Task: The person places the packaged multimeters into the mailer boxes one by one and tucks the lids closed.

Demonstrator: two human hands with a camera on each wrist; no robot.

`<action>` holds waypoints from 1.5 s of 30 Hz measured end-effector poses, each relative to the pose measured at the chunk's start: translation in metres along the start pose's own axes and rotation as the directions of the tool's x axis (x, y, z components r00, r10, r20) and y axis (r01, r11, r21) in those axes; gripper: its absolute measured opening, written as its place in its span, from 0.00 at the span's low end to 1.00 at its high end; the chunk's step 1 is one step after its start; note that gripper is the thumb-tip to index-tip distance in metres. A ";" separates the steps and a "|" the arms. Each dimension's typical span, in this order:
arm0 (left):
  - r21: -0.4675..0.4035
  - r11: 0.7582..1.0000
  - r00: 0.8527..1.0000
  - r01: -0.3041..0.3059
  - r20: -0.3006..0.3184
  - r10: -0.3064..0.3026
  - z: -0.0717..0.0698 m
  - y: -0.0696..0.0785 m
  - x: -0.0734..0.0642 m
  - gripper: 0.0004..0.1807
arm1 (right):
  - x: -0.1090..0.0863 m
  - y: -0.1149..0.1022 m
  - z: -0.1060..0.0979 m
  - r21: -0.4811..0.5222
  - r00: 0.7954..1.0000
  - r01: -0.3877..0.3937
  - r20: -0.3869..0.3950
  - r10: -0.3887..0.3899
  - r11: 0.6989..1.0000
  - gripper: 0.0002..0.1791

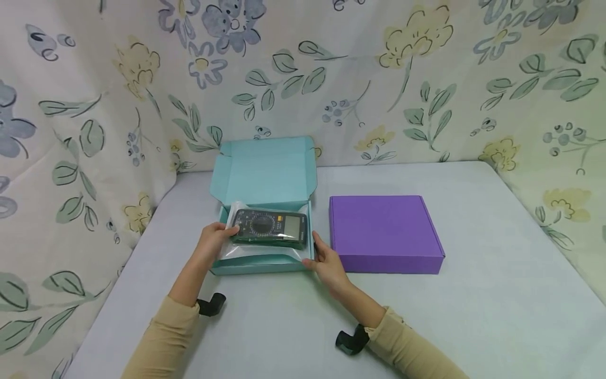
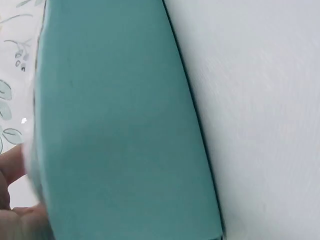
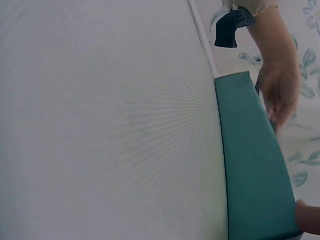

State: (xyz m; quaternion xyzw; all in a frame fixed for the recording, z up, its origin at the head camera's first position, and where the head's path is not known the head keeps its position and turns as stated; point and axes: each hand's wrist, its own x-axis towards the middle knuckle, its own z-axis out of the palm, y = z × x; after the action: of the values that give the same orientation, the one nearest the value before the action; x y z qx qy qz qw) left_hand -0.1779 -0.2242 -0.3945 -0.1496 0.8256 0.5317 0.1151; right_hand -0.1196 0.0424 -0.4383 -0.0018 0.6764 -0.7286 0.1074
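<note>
A black digital multimeter [image 1: 270, 227] with a dial and a grey display lies on a clear plastic bag [image 1: 255, 251], in the open teal cardboard box [image 1: 260, 266]. My left hand [image 1: 213, 243] holds the multimeter's left end, thumb on top; its other fingers are mostly hidden. At the box's front right corner, my right hand [image 1: 331, 268] grips the edge, with the thumb at the front rim and fingers along the right side. The left wrist view shows the box's teal front wall [image 2: 120, 125] close up, with fingertips [image 2: 12, 165] at its edge.
A closed purple box [image 1: 383, 226] stands just right of the teal one. The teal lid [image 1: 267, 171] is raised at the back. White cloth covers the table [image 1: 483, 295], and a floral curtain [image 1: 360, 79] hangs behind and at the sides.
</note>
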 end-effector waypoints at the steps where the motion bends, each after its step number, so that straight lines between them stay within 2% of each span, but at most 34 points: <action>1: 0.055 0.998 1.000 -0.007 -0.017 0.008 0.000 0.000 0.000 0.27 | 0.000 0.000 0.000 -0.001 1.000 0.000 0.000 0.000 1.000 0.41; 5: 0.212 0.977 0.998 -0.036 -0.044 0.046 0.001 -0.001 -0.002 0.29 | 0.000 0.000 0.000 -0.002 1.000 -0.003 -0.002 0.003 1.000 0.41; 10: 0.278 0.955 0.994 -0.109 0.010 0.110 0.003 0.005 -0.006 0.30 | 0.000 -0.001 0.001 -0.006 1.000 -0.011 -0.017 0.011 1.000 0.42; 14: 0.253 0.958 0.991 -0.134 0.061 0.122 0.007 0.009 -0.010 0.31 | 0.001 -0.001 0.001 -0.013 1.000 -0.014 -0.023 0.014 1.000 0.42; 22: 0.192 0.978 0.993 -0.075 0.108 0.055 0.013 0.012 -0.018 0.38 | 0.001 -0.001 0.002 -0.015 1.000 -0.019 -0.016 0.019 1.000 0.41; 34: 0.106 0.994 0.989 0.015 0.145 -0.030 0.016 0.005 -0.008 0.41 | 0.001 0.000 0.002 0.002 1.000 -0.013 0.002 0.013 1.000 0.41; 39: 0.087 0.996 0.989 0.021 0.145 -0.034 0.019 0.005 -0.008 0.43 | 0.001 -0.002 0.003 -0.001 1.000 -0.017 0.003 0.017 1.000 0.41; 43: 0.095 0.995 0.985 0.017 0.169 -0.033 0.017 0.005 -0.010 0.45 | 0.001 -0.007 0.001 -0.048 0.999 -0.027 0.018 0.028 0.998 0.42; 45: 0.104 0.995 0.983 0.007 0.183 -0.026 0.012 0.007 -0.012 0.46 | 0.001 -0.014 -0.002 -0.113 0.998 -0.045 0.042 0.050 0.993 0.42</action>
State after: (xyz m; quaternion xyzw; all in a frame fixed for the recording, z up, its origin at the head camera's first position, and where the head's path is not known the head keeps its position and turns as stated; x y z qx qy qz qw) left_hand -0.1686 -0.2087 -0.3892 -0.1004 0.8365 0.4992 0.2025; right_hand -0.1231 0.0447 -0.4252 -0.0079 0.7135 -0.6866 0.1396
